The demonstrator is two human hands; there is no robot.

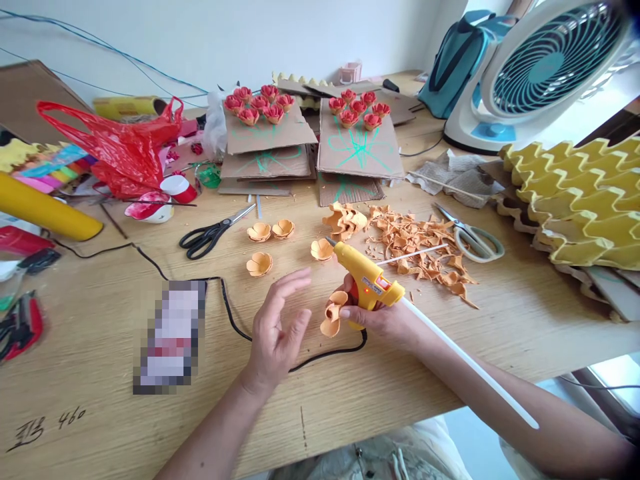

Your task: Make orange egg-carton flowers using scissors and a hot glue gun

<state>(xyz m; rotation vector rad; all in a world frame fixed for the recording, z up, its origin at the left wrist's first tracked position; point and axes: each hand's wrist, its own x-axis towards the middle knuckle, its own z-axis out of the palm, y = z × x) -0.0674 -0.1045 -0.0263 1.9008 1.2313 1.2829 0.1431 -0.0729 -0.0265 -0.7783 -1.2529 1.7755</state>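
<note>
Left hand [280,327]: fingers spread and loosely curled, nothing in them, thumb just left of the petal piece [330,327]. Right hand [377,320]: fingers wrapped round the grip of the yellow glue gun [367,275], petal piece pinched at the thumb tip too. Petals splayed, so I'd call that one partly formed.

Gun light is lit, white glue stick [470,363] poking out the rear toward near right. Nozzle points far left, overlapping the view of one orange cup [321,251]; can't tell if it touches. Black cord [327,359] runs off left across the desk [235,427].

Count: four orange cups on the desk look formed, three of them in a group further left. Stack of orange blanks [345,221] just beyond the nozzle looks unassembled; can't count the layers. Scraps [415,240] right of it, so cutting looks well along.

Far side: red flowers [259,103] stand in two clusters on cardboard [360,150], apparently finished. No red on the orange ones. Black scissors [205,239] left, pale-handled scissors [475,245] right, egg trays [580,200] far right.
</note>
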